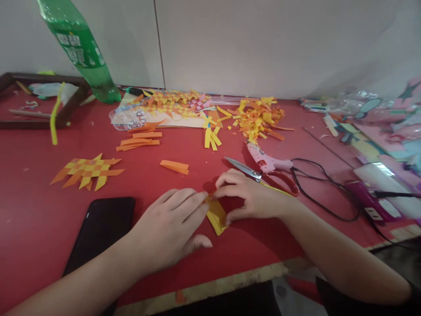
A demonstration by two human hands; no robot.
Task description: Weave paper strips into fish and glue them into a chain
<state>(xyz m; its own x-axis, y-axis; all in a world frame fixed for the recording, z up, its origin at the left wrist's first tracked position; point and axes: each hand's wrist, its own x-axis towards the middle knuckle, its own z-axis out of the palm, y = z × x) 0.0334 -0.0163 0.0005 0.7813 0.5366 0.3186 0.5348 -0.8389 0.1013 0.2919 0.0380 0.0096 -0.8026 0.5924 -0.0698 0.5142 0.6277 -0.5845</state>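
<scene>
Near the front of the red table (263, 245) lies a folded piece of yellow paper (216, 216), with a bit of orange at its far end. My left hand (179, 219) lies with fingers outstretched, their tips at the paper's far left edge and the thumb apart. My right hand (241, 197) has its fingers curled, with index finger and thumb on the paper's right side. Some of the paper is hidden under the fingertips. Just beyond my right hand are scissors (245, 168) with red handles. A woven yellow and orange paper fish (89, 170) lies to the left.
A black phone (101, 228) lies beside my left forearm. Orange paper strips (175, 166) lie ahead, with a heap of cut strips (258, 118) behind. A pink glue gun (268, 160) trails a black cable (315, 204) to a purple power strip (373, 199). A green bottle (82, 52) stands back left.
</scene>
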